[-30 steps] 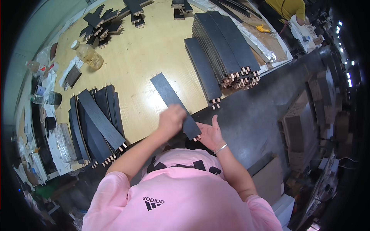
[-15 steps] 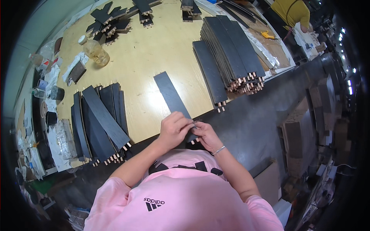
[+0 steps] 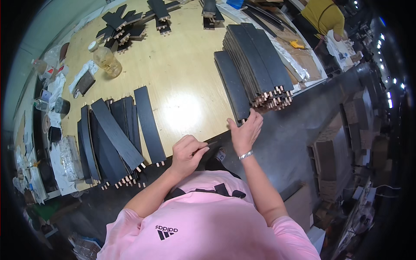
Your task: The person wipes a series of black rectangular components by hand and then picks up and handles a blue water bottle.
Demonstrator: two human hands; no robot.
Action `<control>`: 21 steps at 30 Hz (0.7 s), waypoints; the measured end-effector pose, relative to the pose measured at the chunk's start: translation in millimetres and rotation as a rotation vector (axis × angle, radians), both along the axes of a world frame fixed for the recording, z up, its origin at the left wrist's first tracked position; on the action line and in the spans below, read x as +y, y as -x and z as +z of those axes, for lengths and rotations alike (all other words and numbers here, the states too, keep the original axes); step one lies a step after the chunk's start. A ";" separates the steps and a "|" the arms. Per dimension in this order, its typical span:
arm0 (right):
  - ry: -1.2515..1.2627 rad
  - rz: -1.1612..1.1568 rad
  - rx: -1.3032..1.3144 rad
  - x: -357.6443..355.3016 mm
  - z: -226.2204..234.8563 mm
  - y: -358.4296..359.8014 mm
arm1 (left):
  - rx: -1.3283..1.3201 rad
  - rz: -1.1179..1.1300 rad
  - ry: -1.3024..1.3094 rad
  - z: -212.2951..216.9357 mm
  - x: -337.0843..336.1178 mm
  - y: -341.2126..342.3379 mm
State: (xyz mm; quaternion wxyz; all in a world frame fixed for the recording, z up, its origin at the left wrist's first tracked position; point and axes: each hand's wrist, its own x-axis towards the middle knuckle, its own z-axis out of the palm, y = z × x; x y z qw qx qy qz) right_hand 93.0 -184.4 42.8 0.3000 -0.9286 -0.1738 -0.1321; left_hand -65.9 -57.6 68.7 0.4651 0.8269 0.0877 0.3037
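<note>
My left hand [image 3: 186, 152] is closed at the table's front edge. From between its thumb and fingers sticks a small thin dark piece [image 3: 212, 143], too small to identify. My right hand [image 3: 247, 133] is open, thumb spread, at the near end of a single dark slat [image 3: 230, 82] with light wooden dowels; whether it touches is unclear. Beside that slat rises a tall stack of dark slats [image 3: 255, 60], dowel ends facing me. Another dark slat [image 3: 150, 123] lies left of my left hand, along a spread pile of slats [image 3: 113, 134].
A capped jar of yellowish liquid [image 3: 107, 61] stands on the pale table [image 3: 173, 65]. More slats [image 3: 121, 26] lie crosswise at the far side. A yellow tool [image 3: 297, 44] rests on cardboard at the far right, near a person in a yellow top [image 3: 325, 17]. Cartons [image 3: 331, 160] stand at right.
The slat that was under both hands now lies to the left, beside the left pile. My right hand has moved right and opened near the single slat; my left hand has shifted slightly.
</note>
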 end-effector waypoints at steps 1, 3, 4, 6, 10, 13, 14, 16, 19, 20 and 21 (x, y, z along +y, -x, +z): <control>0.083 -0.048 0.061 -2.2 -1.1 -10.1 | -0.006 -0.009 0.001 -2.3 -1.7 -2.1; 0.160 -0.086 0.112 -6.6 -9.5 -23.8 | 0.024 -0.007 0.051 -5.4 -4.4 -7.0; 0.158 -0.087 0.108 -5.8 -8.2 -24.5 | 0.020 -0.008 0.049 -6.4 -2.7 -8.8; 0.097 -0.069 0.041 -4.8 -3.4 -21.5 | 0.049 0.023 0.108 -8.1 3.3 -11.7; -0.103 0.061 0.040 -17.8 -2.1 19.2 | 0.090 0.119 0.088 -11.0 26.1 -27.4; -0.097 0.168 0.173 -21.9 -15.8 59.9 | 0.158 0.272 0.058 -29.6 56.7 -50.5; -0.073 0.207 0.227 -21.8 -19.4 69.2 | 0.170 0.307 0.025 -38.3 68.3 -58.3; -0.050 0.256 0.239 -22.0 -22.9 76.6 | 0.244 0.367 -0.041 -49.4 90.6 -75.9; -0.020 0.312 0.263 -19.6 -25.4 78.4 | 0.311 0.444 -0.140 -57.1 126.2 -98.7; -0.016 0.324 0.268 -20.0 -26.6 76.8 | 0.357 0.491 -0.193 -57.2 138.4 -105.4; -0.016 0.326 0.270 -20.6 -28.1 77.3 | 0.403 0.539 -0.245 -58.3 146.7 -108.3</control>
